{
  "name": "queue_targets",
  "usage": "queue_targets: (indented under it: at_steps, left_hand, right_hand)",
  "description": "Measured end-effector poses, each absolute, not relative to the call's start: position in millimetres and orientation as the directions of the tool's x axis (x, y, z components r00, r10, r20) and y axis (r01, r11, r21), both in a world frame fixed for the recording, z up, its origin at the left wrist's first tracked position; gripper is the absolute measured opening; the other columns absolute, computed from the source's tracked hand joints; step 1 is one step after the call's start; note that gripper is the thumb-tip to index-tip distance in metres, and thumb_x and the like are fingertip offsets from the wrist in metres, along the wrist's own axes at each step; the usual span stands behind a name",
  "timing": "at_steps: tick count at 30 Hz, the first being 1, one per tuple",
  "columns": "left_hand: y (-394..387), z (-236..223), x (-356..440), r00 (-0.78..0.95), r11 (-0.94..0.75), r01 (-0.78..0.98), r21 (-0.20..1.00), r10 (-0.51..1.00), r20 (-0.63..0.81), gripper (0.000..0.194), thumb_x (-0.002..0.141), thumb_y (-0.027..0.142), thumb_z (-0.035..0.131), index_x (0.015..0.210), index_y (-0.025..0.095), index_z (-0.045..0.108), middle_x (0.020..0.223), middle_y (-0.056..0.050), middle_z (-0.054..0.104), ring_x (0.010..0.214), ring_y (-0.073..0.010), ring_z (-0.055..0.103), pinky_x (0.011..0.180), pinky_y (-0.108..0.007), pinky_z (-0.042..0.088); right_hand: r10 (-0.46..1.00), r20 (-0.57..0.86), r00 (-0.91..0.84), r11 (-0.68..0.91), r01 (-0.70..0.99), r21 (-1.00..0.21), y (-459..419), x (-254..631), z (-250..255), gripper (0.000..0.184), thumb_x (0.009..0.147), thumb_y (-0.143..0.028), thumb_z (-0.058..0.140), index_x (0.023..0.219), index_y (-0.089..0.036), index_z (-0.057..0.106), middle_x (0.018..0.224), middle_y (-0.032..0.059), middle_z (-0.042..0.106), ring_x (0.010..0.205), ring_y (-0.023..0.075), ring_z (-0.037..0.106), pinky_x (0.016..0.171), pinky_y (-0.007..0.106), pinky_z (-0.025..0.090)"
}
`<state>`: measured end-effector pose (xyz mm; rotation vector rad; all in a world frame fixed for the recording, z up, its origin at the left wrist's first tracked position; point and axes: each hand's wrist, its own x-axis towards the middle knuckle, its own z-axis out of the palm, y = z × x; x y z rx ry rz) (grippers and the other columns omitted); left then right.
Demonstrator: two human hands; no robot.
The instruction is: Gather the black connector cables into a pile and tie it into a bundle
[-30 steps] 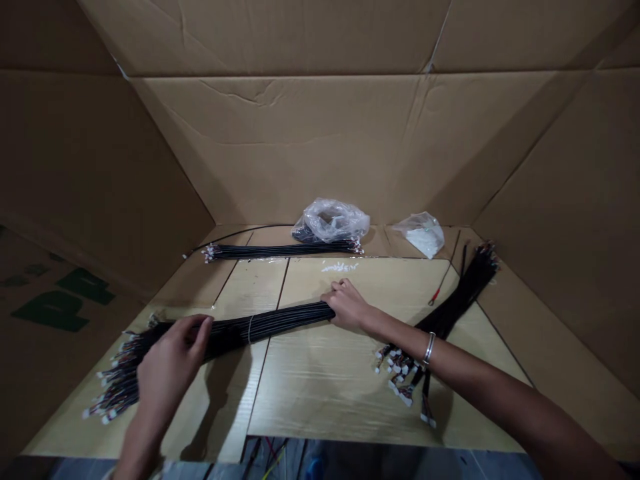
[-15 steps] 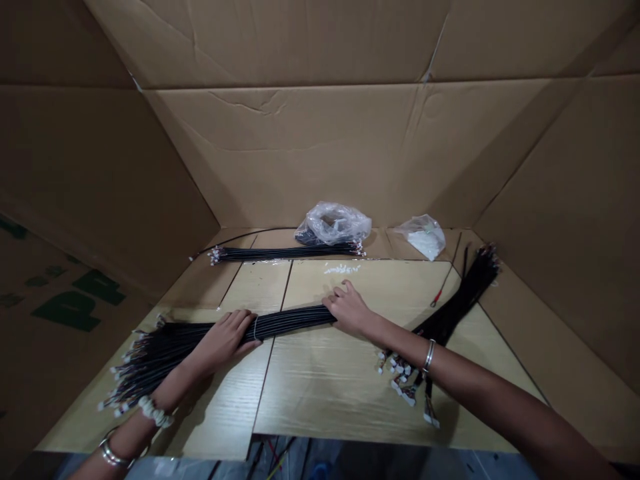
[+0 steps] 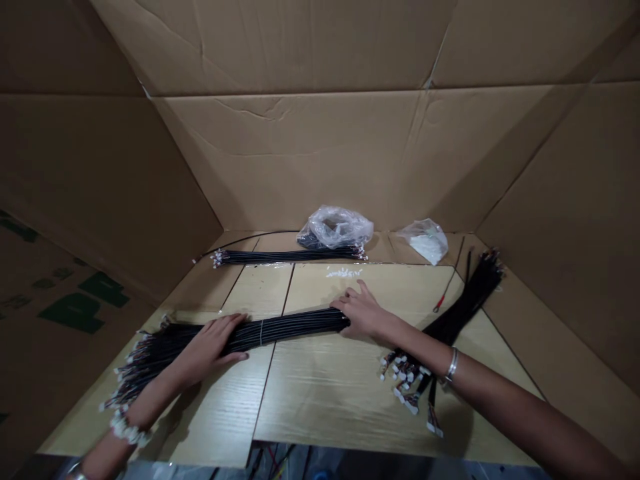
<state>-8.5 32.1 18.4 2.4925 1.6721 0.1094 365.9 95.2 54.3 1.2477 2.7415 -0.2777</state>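
Note:
A thick bundle of black cables [image 3: 295,325] lies across the board on the left and middle, with white connectors [image 3: 123,377] fanned out at its left end. A thin pale tie [image 3: 261,332] circles its middle. My left hand [image 3: 215,343] is laid over the bundle left of the tie, thumb on the near side and fingers on the far side. At the bundle's right end, my right hand [image 3: 363,311] grips the cables, one finger raised; that end is partly hidden. A second black cable bundle [image 3: 453,307] lies to the right, partly behind my right forearm.
A thinner cable bundle [image 3: 285,255] lies along the back, with a clear plastic bag [image 3: 335,227] behind it. Another bag with white contents [image 3: 429,245] stands right of that. A red-ended tool [image 3: 440,303] lies near the right bundle. Cardboard walls [image 3: 310,153] enclose the board.
My left hand has slid left along the bundle, away from the tie. My right hand remains at the right end, where the cable ends show slightly more. The view has shifted a little.

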Motion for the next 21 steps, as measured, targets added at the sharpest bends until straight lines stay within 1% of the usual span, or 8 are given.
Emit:
queue_targets:
  at_steps: [3, 5, 9, 12, 15, 17, 21]
  left_hand:
    - [20, 30, -41, 0.295, -0.285, 0.951, 0.119, 0.953, -0.071, 0.070, 0.080, 0.062, 0.055, 0.135, 0.020, 0.054, 0.139, -0.016, 0.059, 0.124, -0.0325, 0.058, 0.105, -0.043, 0.042]
    - [14, 42, -56, 0.254, -0.242, 0.965, 0.103, 0.959, -0.129, 0.066, 0.078, 0.057, 0.057, 0.133, 0.021, 0.056, 0.138, -0.015, 0.061, 0.125, -0.0324, 0.057, 0.107, -0.042, 0.040]
    - [14, 62, -72, 0.195, -0.182, 0.980, 0.084, 0.965, -0.178, 0.065, 0.067, 0.042, 0.065, 0.127, 0.016, 0.060, 0.137, -0.017, 0.061, 0.128, -0.0343, 0.054, 0.108, -0.043, 0.039]
    - [17, 67, -72, 0.178, -0.170, 0.984, 0.057, 0.959, -0.219, 0.067, 0.058, 0.032, 0.064, 0.123, 0.017, 0.061, 0.134, -0.016, 0.063, 0.125, -0.0343, 0.057, 0.105, -0.042, 0.042]
    - [20, 68, -63, 0.146, -0.148, 0.989, 0.010, 0.959, -0.241, 0.062, 0.052, 0.028, 0.062, 0.113, 0.017, 0.064, 0.124, -0.017, 0.068, 0.118, -0.0368, 0.060, 0.102, -0.042, 0.043]
    - [22, 68, -55, 0.128, -0.135, 0.991, -0.007, 0.958, -0.256, 0.057, 0.051, 0.026, 0.060, 0.107, 0.017, 0.064, 0.118, -0.018, 0.070, 0.113, -0.0374, 0.062, 0.100, -0.042, 0.044]
    - [21, 67, -48, 0.106, -0.129, 0.990, -0.063, 0.951, -0.290, 0.049, 0.052, 0.022, 0.058, 0.101, 0.016, 0.063, 0.114, -0.018, 0.071, 0.111, -0.0361, 0.064, 0.099, -0.040, 0.045]
  right_hand:
    - [0.731, -0.186, -0.656, 0.629, 0.754, -0.190, 96, 381, 58, 0.048, 0.074, -0.035, 0.076, 0.118, -0.021, 0.065, 0.122, 0.0105, 0.069, 0.121, 0.0321, 0.052, 0.112, 0.058, 0.014]
    - [0.726, -0.171, -0.666, 0.634, 0.745, -0.207, 96, 386, 57, 0.045, 0.074, -0.034, 0.075, 0.116, -0.020, 0.066, 0.121, 0.0107, 0.069, 0.121, 0.0324, 0.052, 0.112, 0.056, 0.015]
    - [0.722, -0.150, -0.675, 0.646, 0.736, -0.203, 96, 385, 52, 0.039, 0.073, -0.030, 0.074, 0.110, -0.018, 0.067, 0.116, 0.0115, 0.070, 0.120, 0.0331, 0.053, 0.111, 0.056, 0.018]
    - [0.724, -0.146, -0.674, 0.644, 0.737, -0.207, 95, 383, 52, 0.038, 0.074, -0.029, 0.073, 0.110, -0.018, 0.066, 0.117, 0.0123, 0.070, 0.120, 0.0327, 0.052, 0.110, 0.054, 0.018]
    - [0.727, -0.136, -0.673, 0.647, 0.738, -0.195, 93, 382, 52, 0.036, 0.075, -0.029, 0.073, 0.108, -0.017, 0.067, 0.116, 0.0130, 0.070, 0.119, 0.0323, 0.053, 0.110, 0.053, 0.019]
    - [0.726, -0.130, -0.675, 0.652, 0.736, -0.180, 92, 382, 52, 0.034, 0.075, -0.029, 0.072, 0.106, -0.017, 0.067, 0.113, 0.0129, 0.071, 0.116, 0.0317, 0.055, 0.110, 0.052, 0.019]
    - [0.728, -0.134, -0.673, 0.651, 0.739, -0.172, 91, 381, 54, 0.033, 0.077, -0.029, 0.070, 0.106, -0.015, 0.067, 0.111, 0.0130, 0.071, 0.116, 0.0316, 0.054, 0.111, 0.052, 0.017]
